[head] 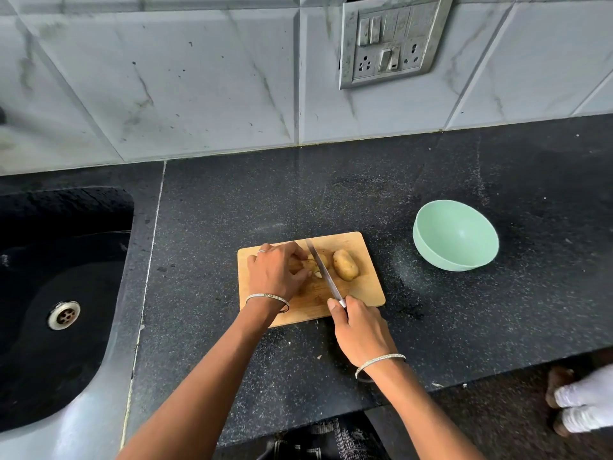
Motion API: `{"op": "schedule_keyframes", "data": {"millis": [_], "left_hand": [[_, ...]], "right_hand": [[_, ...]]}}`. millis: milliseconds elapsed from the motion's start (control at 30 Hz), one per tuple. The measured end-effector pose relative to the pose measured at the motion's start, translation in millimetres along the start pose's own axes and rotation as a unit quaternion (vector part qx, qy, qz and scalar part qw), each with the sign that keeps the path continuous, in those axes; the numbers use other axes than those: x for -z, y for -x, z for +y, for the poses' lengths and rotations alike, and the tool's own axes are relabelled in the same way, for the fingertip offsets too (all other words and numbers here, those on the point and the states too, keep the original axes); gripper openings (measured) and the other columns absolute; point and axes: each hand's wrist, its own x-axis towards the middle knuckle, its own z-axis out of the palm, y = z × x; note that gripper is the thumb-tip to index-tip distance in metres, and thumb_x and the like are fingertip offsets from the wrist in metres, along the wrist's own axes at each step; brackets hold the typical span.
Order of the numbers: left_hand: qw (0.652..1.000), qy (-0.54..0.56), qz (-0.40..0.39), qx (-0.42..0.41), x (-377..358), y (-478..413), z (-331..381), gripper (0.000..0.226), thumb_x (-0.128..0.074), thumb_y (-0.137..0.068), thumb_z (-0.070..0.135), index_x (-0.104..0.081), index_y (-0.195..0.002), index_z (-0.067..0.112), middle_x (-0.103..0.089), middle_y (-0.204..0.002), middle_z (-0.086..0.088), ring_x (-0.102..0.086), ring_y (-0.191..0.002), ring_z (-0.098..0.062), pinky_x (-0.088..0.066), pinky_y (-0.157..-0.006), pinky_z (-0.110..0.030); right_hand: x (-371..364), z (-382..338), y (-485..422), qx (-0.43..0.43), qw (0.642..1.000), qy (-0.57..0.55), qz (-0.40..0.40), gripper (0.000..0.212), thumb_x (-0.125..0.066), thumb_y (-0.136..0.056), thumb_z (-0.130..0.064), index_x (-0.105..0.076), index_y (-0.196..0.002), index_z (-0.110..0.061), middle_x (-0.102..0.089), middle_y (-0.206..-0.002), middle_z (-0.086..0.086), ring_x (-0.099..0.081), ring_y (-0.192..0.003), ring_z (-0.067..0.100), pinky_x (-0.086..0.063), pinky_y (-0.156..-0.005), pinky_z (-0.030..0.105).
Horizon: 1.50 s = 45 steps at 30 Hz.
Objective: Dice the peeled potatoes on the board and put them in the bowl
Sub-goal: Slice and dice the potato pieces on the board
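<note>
A wooden cutting board [365, 290] lies on the black counter. My left hand [277, 272] grips a potato [306, 264] on the board, its fingers curled over it and hiding most of it. My right hand [360, 328] grips the handle of a knife [320, 265], whose blade runs across that potato just right of my left fingers. A second whole potato [345, 264] lies on the board to the right of the blade. The mint green bowl [456, 240] stands to the right of the board with nothing in it.
A dark sink [63, 293] with a metal drain is sunk into the counter at the left. Tiled wall with a switch and socket plate [393, 41] stands behind. The counter's front edge runs below my wrists; someone's feet [577, 400] show at the lower right.
</note>
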Motion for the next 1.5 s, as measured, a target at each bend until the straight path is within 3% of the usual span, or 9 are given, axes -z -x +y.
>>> {"op": "schedule_keyframes", "data": {"millis": [133, 300, 500, 733, 1033, 1233, 1500], "left_hand": [[1.000, 0.004, -0.008, 0.005, -1, -1, -1, 0.021, -0.074, -0.075, 0.039, -0.065, -0.094, 0.035, -0.065, -0.084, 0.015, -0.053, -0.100, -0.017, -0.034, -0.081, -0.036], [0.999, 0.022, 0.004, -0.023, -1, -2, -9, 0.020, -0.076, -0.070, 0.040, -0.067, -0.088, 0.036, -0.051, -0.067, 0.021, -0.053, -0.093, -0.016, -0.038, -0.077, -0.035], [0.998, 0.035, 0.011, -0.049, -3, -1, -16, 0.019, -0.073, -0.071, 0.040, -0.066, -0.088, 0.035, -0.066, -0.078, 0.017, -0.050, -0.094, -0.016, -0.039, -0.079, -0.037], [0.997, 0.034, 0.001, -0.068, -1, -1, -12, 0.020, -0.073, -0.074, 0.037, -0.065, -0.092, 0.034, -0.056, -0.076, 0.021, -0.049, -0.096, -0.016, -0.033, -0.076, -0.033], [0.994, 0.083, 0.017, -0.072, -3, -1, -15, 0.019, -0.073, -0.067, 0.037, -0.068, -0.084, 0.033, -0.047, -0.065, 0.028, -0.051, -0.088, -0.017, -0.046, -0.079, -0.044], [0.993, 0.098, 0.023, -0.062, -7, -1, -21, 0.019, -0.076, -0.068, 0.037, -0.066, -0.084, 0.035, -0.064, -0.074, 0.018, -0.049, -0.088, -0.014, -0.047, -0.079, -0.044], [0.993, 0.103, 0.022, -0.057, -6, 0, -26, 0.018, -0.078, -0.069, 0.038, -0.063, -0.079, 0.038, -0.062, -0.071, 0.023, -0.048, -0.086, -0.011, -0.047, -0.077, -0.041]], "right_hand": [[0, 0, 3, -0.014, 1.000, 0.003, -0.009, 0.039, -0.035, -0.100, -0.049, -0.055, -0.093, -0.017, -0.063, -0.097, 0.012, -0.060, -0.092, 0.037, -0.045, -0.072, 0.039], [-1, 0, 4, -0.019, 1.000, 0.022, -0.006, 0.039, -0.034, -0.101, -0.048, -0.056, -0.099, -0.015, -0.064, -0.103, 0.014, -0.060, -0.098, 0.039, -0.044, -0.074, 0.040], [-5, 2, 3, -0.022, 0.999, 0.026, -0.011, 0.039, -0.032, -0.101, -0.049, -0.054, -0.096, -0.018, -0.065, -0.101, 0.013, -0.060, -0.097, 0.039, -0.043, -0.073, 0.041], [-4, 2, 3, -0.024, 0.999, 0.023, -0.017, 0.038, -0.032, -0.101, -0.049, -0.053, -0.094, -0.018, -0.064, -0.101, 0.013, -0.060, -0.097, 0.039, -0.041, -0.071, 0.040], [-5, 3, 2, -0.035, 0.999, 0.015, -0.015, 0.039, -0.031, -0.101, -0.051, -0.053, -0.094, -0.019, -0.064, -0.099, 0.011, -0.060, -0.095, 0.038, -0.047, -0.075, 0.042], [-4, 2, 3, -0.036, 0.999, 0.012, -0.017, 0.039, -0.031, -0.101, -0.050, -0.054, -0.096, -0.018, -0.063, -0.101, 0.011, -0.060, -0.096, 0.038, -0.047, -0.076, 0.042], [-4, 2, 2, -0.028, 0.999, 0.017, -0.013, 0.039, -0.031, -0.101, -0.049, -0.054, -0.095, -0.018, -0.063, -0.100, 0.011, -0.060, -0.095, 0.037, -0.044, -0.073, 0.041]]}}
